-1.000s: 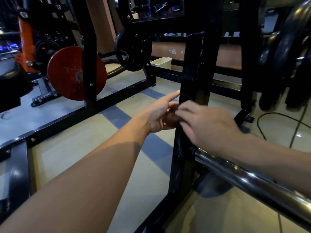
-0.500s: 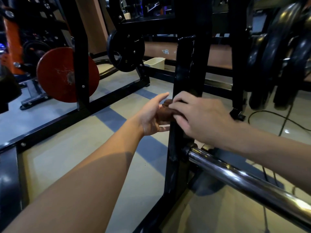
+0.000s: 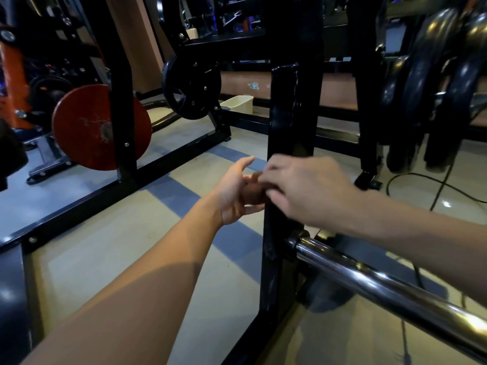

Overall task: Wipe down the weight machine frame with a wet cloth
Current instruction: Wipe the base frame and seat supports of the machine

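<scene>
The weight machine frame's black upright post (image 3: 290, 111) stands at centre, its paint shiny and scuffed. My left hand (image 3: 234, 191) and my right hand (image 3: 305, 191) meet in front of the post at mid height. Between them sits a small brown wad, apparently the cloth (image 3: 253, 193), mostly hidden by fingers. My left hand lies palm up with its thumb raised and its lower fingers curled round the wad. The right hand is blurred, and its bent fingers close over the wad from the right, against the post.
A chrome bar (image 3: 382, 288) runs from the post toward the lower right, under my right forearm. A red plate (image 3: 87, 127) and a black plate (image 3: 191, 90) hang on the rack at left. Black plates (image 3: 432, 83) hang at right, with a cable (image 3: 411, 177) on the floor.
Both hands stay together at the post and have slid slightly down it. The brown wad between them came into sight after the earliest frame. My view has shifted a little.
</scene>
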`<state>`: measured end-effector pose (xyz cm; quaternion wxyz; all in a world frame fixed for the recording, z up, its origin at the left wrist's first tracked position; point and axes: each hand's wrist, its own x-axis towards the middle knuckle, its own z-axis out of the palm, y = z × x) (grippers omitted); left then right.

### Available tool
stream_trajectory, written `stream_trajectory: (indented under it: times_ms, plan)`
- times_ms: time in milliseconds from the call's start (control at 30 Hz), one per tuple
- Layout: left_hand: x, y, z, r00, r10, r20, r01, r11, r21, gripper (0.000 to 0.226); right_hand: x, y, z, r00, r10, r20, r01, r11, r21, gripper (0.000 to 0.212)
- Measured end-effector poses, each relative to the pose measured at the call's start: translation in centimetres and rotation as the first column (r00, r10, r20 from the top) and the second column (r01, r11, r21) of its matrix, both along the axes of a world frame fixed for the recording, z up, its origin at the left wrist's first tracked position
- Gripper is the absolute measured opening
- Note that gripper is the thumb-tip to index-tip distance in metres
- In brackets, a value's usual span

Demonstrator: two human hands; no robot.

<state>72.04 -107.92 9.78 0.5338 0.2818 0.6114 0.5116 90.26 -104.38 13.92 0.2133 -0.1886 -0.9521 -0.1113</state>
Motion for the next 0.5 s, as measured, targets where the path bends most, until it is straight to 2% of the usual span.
stream_trajectory:
  times_ms: [67, 100, 200, 300, 333, 400, 500]
  plan:
    - [-0.1, -0.1, -0.3, 1.000, 0.028, -0.011, -0.028, 0.999, 0.035, 0.053, 0.5, 0.6, 0.5, 0.991, -0.004, -0.133, 0.004, 1.000, 0.002, 0.031]
    - [-0.3, -0.1, -0.3, 1.000, 0.028, -0.008, -0.028, 0.999, 0.039, 0.053, 0.7, 0.6, 0.1, 0.989, -0.006, -0.149, 0.008, 1.000, 0.015, 0.031]
    - [-0.2, -0.2, 0.0, 1.000, -0.024, 0.016, 0.024, 1.000, -0.001, 0.063, 1.2, -0.8, -3.6, 0.999, 0.054, -0.004, -0.054, 0.999, 0.000, 0.031]
    - [-0.3, -0.1, 0.0, 1.000, 0.006, 0.000, -0.006, 1.000, -0.022, 0.066, 1.7, -3.0, -6.4, 0.966, 0.133, 0.222, -0.108, 0.987, -0.122, 0.033]
    - [-0.2, -0.2, 0.1, 1.000, 0.016, -0.002, -0.016, 0.999, -0.028, 0.065, 1.7, -2.8, -6.4, 0.965, 0.142, 0.222, -0.115, 0.985, -0.132, 0.034]
    - [0.0, -0.4, 0.3, 1.000, 0.023, 0.011, -0.023, 0.999, -0.049, 0.067, 1.5, -1.4, -5.0, 0.984, 0.125, 0.123, -0.118, 0.991, -0.062, 0.034]
    - [0.3, -0.4, 0.5, 1.000, 0.017, -0.018, -0.018, 0.999, -0.035, 0.065, 1.4, 1.2, -1.1, 0.985, 0.062, -0.159, -0.053, 0.997, 0.059, 0.036]
